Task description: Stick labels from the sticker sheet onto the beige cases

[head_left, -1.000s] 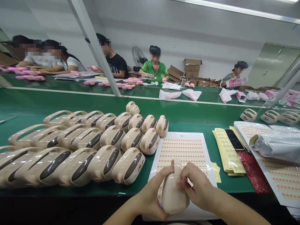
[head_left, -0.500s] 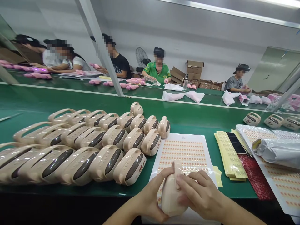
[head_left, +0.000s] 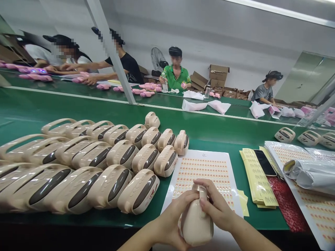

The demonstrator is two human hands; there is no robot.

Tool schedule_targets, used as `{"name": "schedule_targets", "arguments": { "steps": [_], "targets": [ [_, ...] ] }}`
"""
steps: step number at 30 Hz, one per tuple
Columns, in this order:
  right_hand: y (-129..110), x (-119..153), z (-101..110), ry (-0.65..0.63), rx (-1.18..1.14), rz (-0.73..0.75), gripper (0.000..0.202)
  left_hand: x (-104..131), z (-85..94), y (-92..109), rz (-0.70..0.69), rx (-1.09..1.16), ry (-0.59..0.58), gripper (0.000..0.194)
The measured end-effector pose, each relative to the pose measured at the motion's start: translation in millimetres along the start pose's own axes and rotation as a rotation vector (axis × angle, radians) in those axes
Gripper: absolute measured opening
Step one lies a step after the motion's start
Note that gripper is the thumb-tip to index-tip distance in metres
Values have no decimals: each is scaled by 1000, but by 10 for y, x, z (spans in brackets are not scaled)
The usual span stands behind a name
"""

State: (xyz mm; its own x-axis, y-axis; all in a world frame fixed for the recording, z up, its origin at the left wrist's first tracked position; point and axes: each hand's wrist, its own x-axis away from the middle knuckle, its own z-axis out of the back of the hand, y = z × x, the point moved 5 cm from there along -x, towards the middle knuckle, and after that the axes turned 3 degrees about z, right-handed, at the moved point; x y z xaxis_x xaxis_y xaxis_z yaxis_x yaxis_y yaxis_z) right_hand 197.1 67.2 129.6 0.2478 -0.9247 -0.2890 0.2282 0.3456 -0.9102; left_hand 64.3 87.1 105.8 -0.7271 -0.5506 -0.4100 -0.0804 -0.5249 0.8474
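Both my hands hold a beige plastic handled case (head_left: pixel 197 226) close to the table's front edge. Its handle points up and away from me, and its plain rounded side faces me. My left hand (head_left: pixel 171 216) wraps round the left side, fingers over the top. My right hand (head_left: pixel 216 205) grips the handle, thumb on the near side and fingers behind. Under the case lies a white sheet of small orange stickers (head_left: pixel 204 170). To the left stand rows of similar beige cases (head_left: pixel 138 191) with dark oval windows; some show a printed picture on the front.
Right of the sheet lie yellow sticker strips (head_left: pixel 258 181), a black phone (head_left: pixel 265 162), red wrap (head_left: pixel 288 205) and more sticker sheets (head_left: pixel 314 205). A few cases (head_left: pixel 285 135) stand at the far right. Beyond a slanting post (head_left: pixel 112 52), several people sit handling pink items.
My right hand has shifted from the case's right side up onto its handle. The case has turned slightly in my left hand. The view has shifted a little.
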Motion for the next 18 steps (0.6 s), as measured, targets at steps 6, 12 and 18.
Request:
{"name": "schedule_targets", "arguments": {
  "steps": [6, 12, 18],
  "targets": [
    [424, -274, 154, -129, -202, -228, 52, -88, 19, -208, 109, 441, 27, 90],
    [718, -840, 1013, 479, 253, -413, 51, -94, -45, -697, 381, 280, 350, 68],
    [980, -1828, 1855, 722, 582, -444, 26, 70, -123, -871, 307, -199, 500, 24]
  ]
}}
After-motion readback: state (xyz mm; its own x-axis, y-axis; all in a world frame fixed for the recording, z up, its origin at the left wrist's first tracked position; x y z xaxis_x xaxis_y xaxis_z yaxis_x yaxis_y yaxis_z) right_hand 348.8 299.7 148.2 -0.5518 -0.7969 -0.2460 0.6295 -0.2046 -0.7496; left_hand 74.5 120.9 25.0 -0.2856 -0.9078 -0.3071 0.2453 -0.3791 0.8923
